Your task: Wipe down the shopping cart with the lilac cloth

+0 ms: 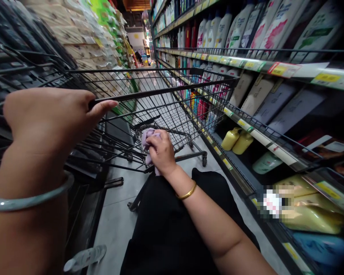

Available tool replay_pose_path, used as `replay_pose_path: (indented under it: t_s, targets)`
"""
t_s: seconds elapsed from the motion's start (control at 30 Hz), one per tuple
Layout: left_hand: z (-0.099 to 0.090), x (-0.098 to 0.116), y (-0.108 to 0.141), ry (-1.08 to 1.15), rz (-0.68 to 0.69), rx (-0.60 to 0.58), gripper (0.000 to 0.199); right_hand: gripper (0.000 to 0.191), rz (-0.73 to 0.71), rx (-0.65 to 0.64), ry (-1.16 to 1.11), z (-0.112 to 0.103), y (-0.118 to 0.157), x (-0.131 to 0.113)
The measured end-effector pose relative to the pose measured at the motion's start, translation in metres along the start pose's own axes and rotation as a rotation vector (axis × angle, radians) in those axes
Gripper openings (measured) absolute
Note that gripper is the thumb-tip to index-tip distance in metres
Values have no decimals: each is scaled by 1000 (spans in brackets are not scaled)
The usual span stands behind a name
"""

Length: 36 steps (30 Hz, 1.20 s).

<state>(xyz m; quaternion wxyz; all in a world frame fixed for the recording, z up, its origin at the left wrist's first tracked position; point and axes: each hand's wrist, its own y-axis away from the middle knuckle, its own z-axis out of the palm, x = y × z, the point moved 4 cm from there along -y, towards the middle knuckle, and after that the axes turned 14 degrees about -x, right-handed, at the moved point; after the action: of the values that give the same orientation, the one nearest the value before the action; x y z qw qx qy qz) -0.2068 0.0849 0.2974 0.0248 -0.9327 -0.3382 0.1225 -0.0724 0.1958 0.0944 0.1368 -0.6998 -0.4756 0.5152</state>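
My left hand (54, 114) is closed around the left end of the dark bar of a black wire shopping cart (160, 92), its thumb lying along the bar. A pale bangle circles that wrist. Lower down, my right hand (162, 151) grips a crumpled light purple cloth (146, 136) against the wire mesh at the near end of the cart. Some of the cloth hangs below the fingers, and part is hidden by them. The right wrist wears a gold bangle. Black clothing covers my lap, just below the right hand.
Shelves of shampoo bottles (240, 28) line the right side, with yellow pump bottles (231, 138) lower down. Stacked packs (80, 49) stand at left. A clear plastic bottle (86, 258) lies on the grey tiled floor (111, 225). The aisle runs ahead beyond the cart.
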Motion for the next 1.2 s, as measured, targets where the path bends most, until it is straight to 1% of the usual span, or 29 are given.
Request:
replay_pose_path:
  t_s: [0.03,0.07,0.1,0.2,0.23,0.27,0.3,0.4,0.43,0.47,0.5,0.53,0.63,0.67,0.7,0.73,0.77,0.87,0.9,0.93,0.97,1.03,1.13,1.17,1.2]
  targets:
    - [-2,0,0,-66,-39,26,104,31,-8,-13,-2,-1,-1,2]
    - [-4,1,0,-124,-67,46,106,31,3,7,-9,-6,-2,7]
    - [-5,1,0,-161,-75,50,108,30,33,54,-18,-13,-3,14]
    - [-5,3,-1,-166,-51,36,110,28,180,247,-36,-33,-4,37]
    - [-5,3,-2,-163,-48,33,109,28,210,279,-42,-34,-3,41]
    - [-6,4,-2,-160,-46,31,108,28,213,277,-49,-32,-2,42]
    - [-6,5,-2,-156,-45,29,106,27,192,239,-56,-25,-2,39]
    - [-7,8,-3,-135,-46,30,104,25,71,28,-67,3,1,25]
    - [-7,9,-3,-130,-52,33,103,25,46,-21,-68,8,1,23]
    - [-8,10,-3,-128,-59,37,103,25,39,-38,-71,10,1,23]
    - [-8,11,-3,-130,-57,35,102,25,54,-23,-75,8,1,26]
    - [-8,12,-4,-135,-54,33,102,26,86,20,-82,1,0,32]
    - [-9,15,-6,-153,-41,21,107,27,237,206,-99,-25,-1,56]
    - [-9,16,-6,-155,-42,14,108,27,286,254,-97,-30,-1,62]
    - [-9,16,-8,-156,-48,12,109,27,319,276,-93,-31,0,65]
    - [-9,16,-9,-154,-53,12,109,27,329,266,-88,-28,1,66]
    - [-9,17,-10,-151,-51,11,108,27,311,219,-81,-20,2,63]
    - [-8,20,-15,-144,-52,30,102,24,169,-13,-69,13,4,48]
    - [-8,22,-16,-144,-46,37,99,23,135,-64,-68,22,5,45]
    - [-9,23,-17,-142,-40,44,97,22,123,-87,-68,26,6,44]
    - [-9,25,-18,-139,-34,46,96,22,130,-81,-67,26,6,46]
    - [-9,28,-20,-124,-14,42,93,24,213,1,-75,14,3,58]
    - [-10,32,-22,-116,-1,34,95,26,438,196,-117,-9,2,81]
    - [-10,33,-23,-120,0,35,97,26,501,231,-133,-11,3,85]
    - [-10,33,-25,-125,0,39,98,26,534,232,-147,-9,4,87]
